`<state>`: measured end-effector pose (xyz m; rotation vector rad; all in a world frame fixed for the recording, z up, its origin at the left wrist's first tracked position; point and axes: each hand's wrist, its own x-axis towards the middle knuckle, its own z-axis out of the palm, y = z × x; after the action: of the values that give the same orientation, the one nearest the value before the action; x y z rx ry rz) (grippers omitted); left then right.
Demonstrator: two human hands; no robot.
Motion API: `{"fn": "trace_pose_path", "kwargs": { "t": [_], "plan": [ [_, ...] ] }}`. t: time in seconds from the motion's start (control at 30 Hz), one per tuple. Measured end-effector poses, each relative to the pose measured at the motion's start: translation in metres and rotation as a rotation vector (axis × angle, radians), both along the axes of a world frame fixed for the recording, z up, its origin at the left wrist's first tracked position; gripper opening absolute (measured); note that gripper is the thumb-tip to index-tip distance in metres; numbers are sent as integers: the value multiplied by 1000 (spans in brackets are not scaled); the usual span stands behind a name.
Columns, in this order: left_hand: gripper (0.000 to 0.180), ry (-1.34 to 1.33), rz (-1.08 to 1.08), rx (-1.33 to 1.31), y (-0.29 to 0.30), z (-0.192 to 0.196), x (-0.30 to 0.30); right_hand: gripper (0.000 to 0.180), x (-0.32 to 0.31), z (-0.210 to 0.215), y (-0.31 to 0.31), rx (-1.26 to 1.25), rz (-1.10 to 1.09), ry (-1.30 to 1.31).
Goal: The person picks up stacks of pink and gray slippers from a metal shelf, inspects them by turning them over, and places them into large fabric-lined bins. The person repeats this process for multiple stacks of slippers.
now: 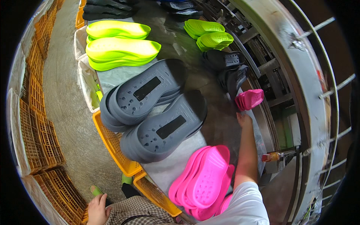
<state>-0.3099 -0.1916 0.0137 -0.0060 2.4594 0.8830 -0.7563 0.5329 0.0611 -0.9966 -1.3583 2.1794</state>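
Observation:
My right hand point(244, 119) reaches over the worktable, just below a small stack of pink shoe soles point(249, 99). Its fingers are loosely stretched, and I see nothing held in them; whether a fingertip touches the stack is too small to tell. Down at the lower left, my left hand point(98, 210) hangs beside my checked clothing, fingers loosely extended and holding nothing. Close to my right arm lie larger stacked pink soles point(210, 176) with dimpled heels. Two stacks of grey soles point(140, 93), each with a black rectangular patch, fill the middle of the table.
Bright yellow-green soles point(123, 50) lie farther up the table, with green soles point(210, 33) and black soles point(225, 58) along its right side. Orange crates point(116, 146) stand against the left edge. More crates point(35, 131) line the floor. A metal frame point(300, 56) curves along the right.

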Motion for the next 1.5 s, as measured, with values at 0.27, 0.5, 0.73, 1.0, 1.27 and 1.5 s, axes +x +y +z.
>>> {"fn": "trace_pose_path", "kwargs": {
  "t": [0.27, 0.5, 0.73, 1.0, 1.27, 1.5],
  "plan": [
    [61, -25, -36, -66, 18, -12, -2, 28, -36, -24, 3, 167, 67, 148],
    [58, 51, -31, -79, 17, -13, 2, 21, -22, -12, 6, 146, -82, 29],
    [50, -29, -56, -56, 10, 11, -9, 27, 88, -1, -20, 10, 140, -27],
    [37, 722, -111, 83, 8, 126, -80, 18, 209, 0, -51, -83, 321, 1],
    [60, 1211, -576, 629, 197, 199, -221, 20, 226, -15, -18, -229, 401, -46],
    [100, 513, -334, 596, 398, 173, -311, 19, 233, -58, 45, -221, 399, -115]
  ]
}}
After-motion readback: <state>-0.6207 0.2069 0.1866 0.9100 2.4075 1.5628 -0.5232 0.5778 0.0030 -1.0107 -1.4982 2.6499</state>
